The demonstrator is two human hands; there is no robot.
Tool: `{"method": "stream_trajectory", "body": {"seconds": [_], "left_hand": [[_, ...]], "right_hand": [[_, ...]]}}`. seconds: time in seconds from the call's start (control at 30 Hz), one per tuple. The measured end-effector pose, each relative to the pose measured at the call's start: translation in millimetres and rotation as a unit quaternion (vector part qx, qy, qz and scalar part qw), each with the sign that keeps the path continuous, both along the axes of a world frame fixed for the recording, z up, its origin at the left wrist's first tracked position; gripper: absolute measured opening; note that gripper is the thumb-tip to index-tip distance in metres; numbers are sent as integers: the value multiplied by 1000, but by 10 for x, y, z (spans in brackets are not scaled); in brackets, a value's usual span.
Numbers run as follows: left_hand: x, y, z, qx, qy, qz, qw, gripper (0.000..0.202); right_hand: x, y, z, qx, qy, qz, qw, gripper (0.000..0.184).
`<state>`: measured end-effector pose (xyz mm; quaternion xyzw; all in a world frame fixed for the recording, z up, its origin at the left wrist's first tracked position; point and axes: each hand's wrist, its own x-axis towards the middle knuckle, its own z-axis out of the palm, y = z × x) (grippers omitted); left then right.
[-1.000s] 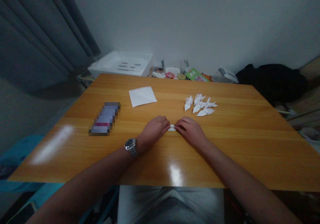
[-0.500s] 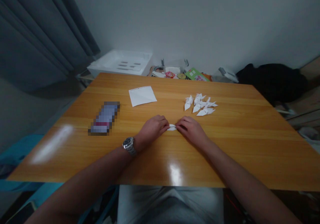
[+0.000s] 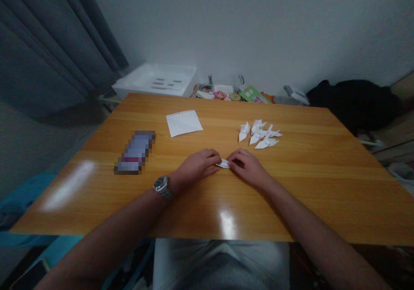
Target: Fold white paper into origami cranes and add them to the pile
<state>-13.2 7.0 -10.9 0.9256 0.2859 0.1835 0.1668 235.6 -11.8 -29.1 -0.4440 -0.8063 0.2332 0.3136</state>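
A small folded piece of white paper [image 3: 224,163] lies low over the table between my hands. My right hand [image 3: 247,166] pinches its right end between thumb and fingers. At the paper's left end, my left hand [image 3: 200,165] has its thumb and forefinger parted, with the fingertips touching or just beside the paper's pointed tip. A silver watch [image 3: 162,186] is on my left wrist. Beyond my right hand sit several folded white paper cranes [image 3: 265,142] in a cluster.
A sheet of white paper [image 3: 184,123] with a perforated edge lies on the wooden table [image 3: 207,204]. To the left is a pixelated phone [image 3: 136,152]. Behind the table stand a white plastic tray [image 3: 158,79] and a green booklet [image 3: 254,95] among small items.
My left thumb and fingers have parted from their pinch on the folded paper, and that hand has shifted slightly left. More of the paper's left end shows. My right hand keeps its pinch.
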Motion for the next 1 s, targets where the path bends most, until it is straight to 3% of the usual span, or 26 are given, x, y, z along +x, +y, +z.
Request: {"method": "stream_trajectory", "body": {"seconds": [0.23,0.53,0.7,1.0], "left_hand": [[9,-4,-39,-20,-48,5,999,14],[2,31,-118,-54,-100,43,993,11],[18,33,-116,-63,-92,59,992,11],[13,23,-69,-46,-52,55,996,10]], "right_hand": [[15,23,-53,-16,24,10,1000,10],[-31,-36,52,12,42,12,999,17],[-82,-59,52,48,5,19,999,11],[-108,-49,16,48,-23,9,999,2]]}}
